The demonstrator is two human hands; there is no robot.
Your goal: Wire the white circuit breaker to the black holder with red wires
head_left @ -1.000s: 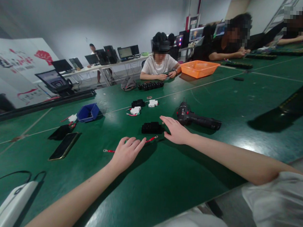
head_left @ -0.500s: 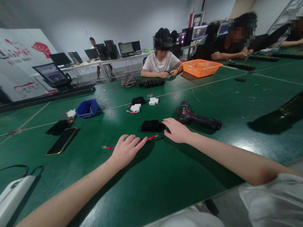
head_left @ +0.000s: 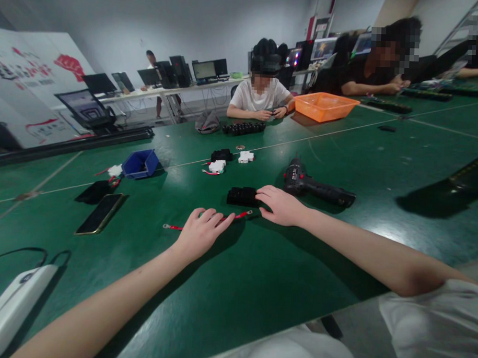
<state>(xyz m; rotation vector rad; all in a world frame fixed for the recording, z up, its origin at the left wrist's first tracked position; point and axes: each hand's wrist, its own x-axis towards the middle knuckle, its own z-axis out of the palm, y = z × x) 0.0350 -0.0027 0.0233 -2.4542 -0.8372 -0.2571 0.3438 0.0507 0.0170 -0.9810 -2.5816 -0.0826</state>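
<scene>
My left hand [head_left: 201,231] lies flat on the green table [head_left: 259,284], fingers stretched over a thin red wire [head_left: 170,227] with metal end lugs. My right hand [head_left: 281,205] rests palm down just to the right, its fingertips touching the right end of a black terminal block [head_left: 240,196]. A black cordless screwdriver [head_left: 315,185] lies on its side right behind the right hand. Neither hand has closed round anything.
Farther back lie white and black small parts [head_left: 217,166], a blue bin [head_left: 139,163], a phone [head_left: 99,220] and a black pouch [head_left: 93,191]. A white device with a cable [head_left: 11,307] sits near left. An orange tray [head_left: 323,106] and seated people are across the table.
My right hand has slid a little left onto the end of the black block. The left hand stays over the red wire; the view shifted slightly.
</scene>
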